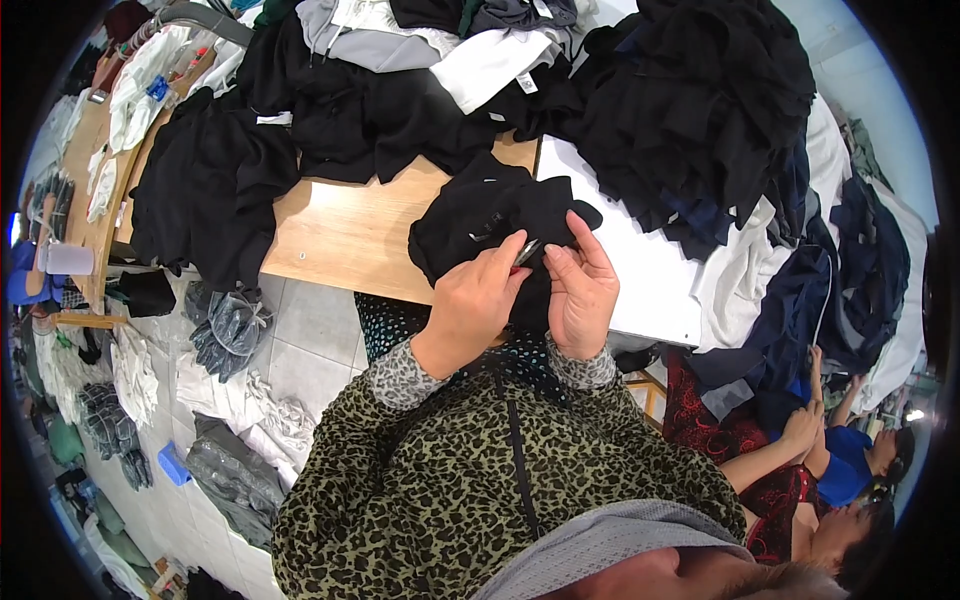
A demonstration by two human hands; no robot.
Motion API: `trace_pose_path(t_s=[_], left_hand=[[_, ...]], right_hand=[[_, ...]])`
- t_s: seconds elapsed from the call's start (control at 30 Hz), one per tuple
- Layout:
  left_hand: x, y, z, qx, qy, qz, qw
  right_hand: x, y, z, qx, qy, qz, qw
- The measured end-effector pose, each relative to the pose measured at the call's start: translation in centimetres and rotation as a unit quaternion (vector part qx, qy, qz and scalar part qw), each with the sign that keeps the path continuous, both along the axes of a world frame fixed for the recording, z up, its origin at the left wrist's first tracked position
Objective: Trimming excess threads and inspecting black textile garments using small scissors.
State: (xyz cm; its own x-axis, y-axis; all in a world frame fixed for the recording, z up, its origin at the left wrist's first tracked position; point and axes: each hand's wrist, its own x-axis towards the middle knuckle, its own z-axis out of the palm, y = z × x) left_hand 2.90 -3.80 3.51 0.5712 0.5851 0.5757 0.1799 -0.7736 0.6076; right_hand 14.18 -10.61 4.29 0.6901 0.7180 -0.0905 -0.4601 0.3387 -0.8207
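A black garment [470,215] lies bunched at the table's near edge, and part of it hangs down toward my lap. My left hand [475,298] is closed, with small metal thread snips [527,252] between its thumb and fingers. The snips point toward my other hand, close against the black cloth. My right hand [583,290] pinches the right edge of the garment between thumb and fingers, with the index finger stretched upward. The two hands are a short way apart. Cloth and fingers hide part of the snips.
A large heap of black clothes [690,110] stands on the white tabletop [640,270] at the right. More black garments [215,185] line the back and left of the wooden table [345,235]. Bagged clothes [235,470] lie on the floor. Another person's arms [790,440] are at the right.
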Motion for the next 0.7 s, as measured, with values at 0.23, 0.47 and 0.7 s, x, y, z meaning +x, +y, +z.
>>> trace_pose_path(t_s=[0.23,0.47,0.7], left_hand=[[0.3,-0.13,0.25,-0.044,-0.007,-0.013,0.999],[0.61,-0.13,0.27,-0.067,-0.033,-0.022,0.997],[0.44,-0.2,0.51,-0.069,-0.012,-0.022,0.997]], right_hand=[[0.04,-0.1,-0.22,-0.003,-0.01,-0.009,1.0],[0.21,-0.1,-0.18,0.006,0.009,-0.009,1.0],[0.22,-0.09,-0.04,0.01,0.029,-0.005,1.0]])
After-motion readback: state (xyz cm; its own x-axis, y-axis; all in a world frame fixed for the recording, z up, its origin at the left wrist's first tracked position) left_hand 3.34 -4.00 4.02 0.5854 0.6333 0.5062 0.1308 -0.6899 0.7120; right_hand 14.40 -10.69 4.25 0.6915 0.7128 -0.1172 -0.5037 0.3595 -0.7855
